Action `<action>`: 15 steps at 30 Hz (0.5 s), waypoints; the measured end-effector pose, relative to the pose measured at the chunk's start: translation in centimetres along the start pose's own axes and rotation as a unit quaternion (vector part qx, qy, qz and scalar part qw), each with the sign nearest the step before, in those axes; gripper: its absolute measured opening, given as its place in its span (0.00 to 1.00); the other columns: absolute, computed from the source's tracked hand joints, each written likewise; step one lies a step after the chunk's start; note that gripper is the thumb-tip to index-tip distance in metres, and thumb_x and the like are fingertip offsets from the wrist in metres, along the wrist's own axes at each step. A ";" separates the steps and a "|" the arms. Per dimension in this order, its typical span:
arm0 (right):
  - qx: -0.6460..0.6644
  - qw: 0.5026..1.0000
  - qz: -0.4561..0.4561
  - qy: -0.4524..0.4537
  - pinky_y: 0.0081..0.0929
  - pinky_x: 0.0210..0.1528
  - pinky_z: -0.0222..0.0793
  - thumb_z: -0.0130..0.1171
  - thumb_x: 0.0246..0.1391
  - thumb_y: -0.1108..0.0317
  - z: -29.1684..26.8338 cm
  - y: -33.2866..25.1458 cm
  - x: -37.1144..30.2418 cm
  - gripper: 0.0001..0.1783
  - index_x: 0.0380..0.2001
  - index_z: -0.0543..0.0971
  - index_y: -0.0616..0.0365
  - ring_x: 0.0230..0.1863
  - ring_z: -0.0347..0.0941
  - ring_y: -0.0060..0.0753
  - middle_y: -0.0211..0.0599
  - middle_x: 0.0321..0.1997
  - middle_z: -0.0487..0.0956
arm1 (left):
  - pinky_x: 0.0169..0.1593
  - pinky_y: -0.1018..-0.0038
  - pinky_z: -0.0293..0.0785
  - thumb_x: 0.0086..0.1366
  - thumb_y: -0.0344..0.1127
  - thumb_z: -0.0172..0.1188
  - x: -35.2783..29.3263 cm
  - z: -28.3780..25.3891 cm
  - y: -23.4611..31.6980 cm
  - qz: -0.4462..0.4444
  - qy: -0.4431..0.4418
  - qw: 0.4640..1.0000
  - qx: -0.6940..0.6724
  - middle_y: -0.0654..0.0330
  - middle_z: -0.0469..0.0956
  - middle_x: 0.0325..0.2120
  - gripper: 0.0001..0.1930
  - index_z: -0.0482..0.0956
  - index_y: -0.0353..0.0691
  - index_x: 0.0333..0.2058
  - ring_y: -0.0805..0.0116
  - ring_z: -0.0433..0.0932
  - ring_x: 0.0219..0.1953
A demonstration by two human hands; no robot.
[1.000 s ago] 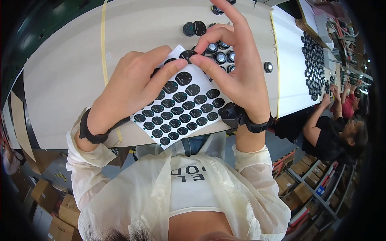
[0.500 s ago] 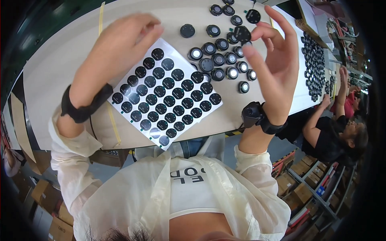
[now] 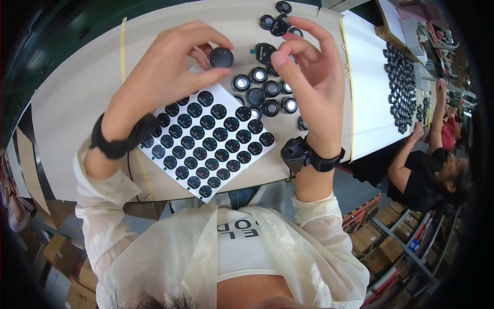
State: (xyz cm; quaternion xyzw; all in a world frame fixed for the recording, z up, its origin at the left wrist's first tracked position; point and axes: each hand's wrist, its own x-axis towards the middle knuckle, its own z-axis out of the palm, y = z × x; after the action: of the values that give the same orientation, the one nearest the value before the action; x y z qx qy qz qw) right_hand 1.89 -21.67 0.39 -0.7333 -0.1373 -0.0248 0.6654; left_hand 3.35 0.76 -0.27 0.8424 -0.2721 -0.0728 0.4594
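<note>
Between the thumb and fingers of my left hand [image 3: 180,56], a round black knob-like part [image 3: 222,58] is gripped above the table. My right hand [image 3: 316,72] pinches a round black sticker [image 3: 266,53] with a small green tab near its thumb tip. A second round black sticker [image 3: 279,27] is at the tip of its raised index finger. Below both hands lies a white sheet [image 3: 216,92] bearing rows of round black stickers [image 3: 207,122] with green tabs. Right of the sheet stand several round black parts [image 3: 241,83], many with pale centres, some hidden behind my right hand.
Yellow tape [image 3: 123,62] runs across the beige table [image 3: 67,103] on the left. On a white surface [image 3: 368,113] at right, many black round parts [image 3: 399,87] stand in rows. Beyond it a co-worker in black [image 3: 422,177] has an arm raised. Cardboard boxes [image 3: 365,234] fill shelving at lower right.
My left hand has moved right and taken the round black part up off the table. My right hand has come left with both stickers, close to the left hand.
</note>
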 end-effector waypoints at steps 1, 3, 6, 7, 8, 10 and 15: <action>0.027 1.000 0.010 -0.010 0.27 0.57 0.57 0.63 0.47 0.76 0.2 0.2 -0.1 0.28 0.53 0.67 0.61 0.41 0.69 0.21 0.26 0.29 0.76 | 0.40 0.75 0.75 0.53 0.23 0.63 -0.7 0.1 0.5 -0.005 0.019 0.998 -0.052 0.56 0.73 0.40 0.18 0.77 0.38 0.45 0.66 0.76 0.34; 0.057 0.998 0.022 -0.029 0.27 0.57 0.57 0.62 0.47 0.76 0.8 0.4 -0.1 0.28 0.53 0.67 0.60 0.41 0.69 0.21 0.26 0.29 0.76 | 0.40 0.77 0.74 0.54 0.22 0.62 -1.9 0.5 0.7 -0.020 0.020 0.994 -0.108 0.57 0.73 0.41 0.19 0.76 0.38 0.46 0.69 0.75 0.34; 0.086 0.995 0.030 -0.047 0.27 0.57 0.57 0.62 0.47 0.78 1.3 0.5 -0.4 0.28 0.53 0.67 0.61 0.42 0.69 0.21 0.27 0.30 0.76 | 0.40 0.80 0.74 0.55 0.21 0.61 -3.1 1.3 0.6 -0.040 0.021 0.974 -0.220 0.59 0.73 0.42 0.19 0.76 0.39 0.48 0.74 0.74 0.35; 0.086 0.995 0.032 -0.050 0.27 0.57 0.57 0.62 0.47 0.78 1.3 0.4 -0.5 0.28 0.53 0.67 0.61 0.42 0.69 0.21 0.27 0.30 0.76 | 0.40 0.80 0.73 0.56 0.21 0.61 -3.3 1.5 0.7 -0.059 0.025 0.957 -0.281 0.59 0.73 0.42 0.19 0.76 0.38 0.48 0.75 0.74 0.36; 0.103 0.993 0.046 -0.036 0.27 0.57 0.57 0.62 0.48 0.78 1.3 0.2 -0.5 0.28 0.53 0.66 0.62 0.42 0.68 0.21 0.27 0.30 0.76 | 0.40 0.81 0.73 0.56 0.20 0.61 -3.5 1.7 0.7 -0.077 0.029 0.936 -0.341 0.59 0.73 0.43 0.19 0.77 0.37 0.48 0.75 0.74 0.37; 0.135 0.988 0.075 -0.005 0.28 0.57 0.57 0.61 0.48 0.79 1.1 -0.1 -0.5 0.27 0.53 0.66 0.62 0.42 0.68 0.22 0.28 0.31 0.76 | 0.40 0.81 0.73 0.56 0.20 0.61 -3.8 1.8 0.6 -0.095 0.033 0.910 -0.401 0.59 0.73 0.44 0.18 0.77 0.36 0.48 0.75 0.74 0.38; 0.128 0.991 0.030 -0.005 0.28 0.57 0.57 0.60 0.49 0.80 0.9 0.7 -0.4 0.27 0.53 0.65 0.63 0.44 0.68 0.22 0.29 0.31 0.76 | 0.46 0.77 0.72 0.55 0.18 0.60 -4.0 1.7 0.2 -0.037 0.041 0.956 -0.290 0.56 0.71 0.49 0.21 0.73 0.32 0.49 0.70 0.73 0.46</action>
State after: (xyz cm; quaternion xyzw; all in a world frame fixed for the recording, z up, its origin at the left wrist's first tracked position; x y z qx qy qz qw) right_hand 1.48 -20.95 -0.44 -0.6460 -0.1203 0.0162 0.7536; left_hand -0.72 1.50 -1.61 0.6851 -0.1886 -0.1308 0.6914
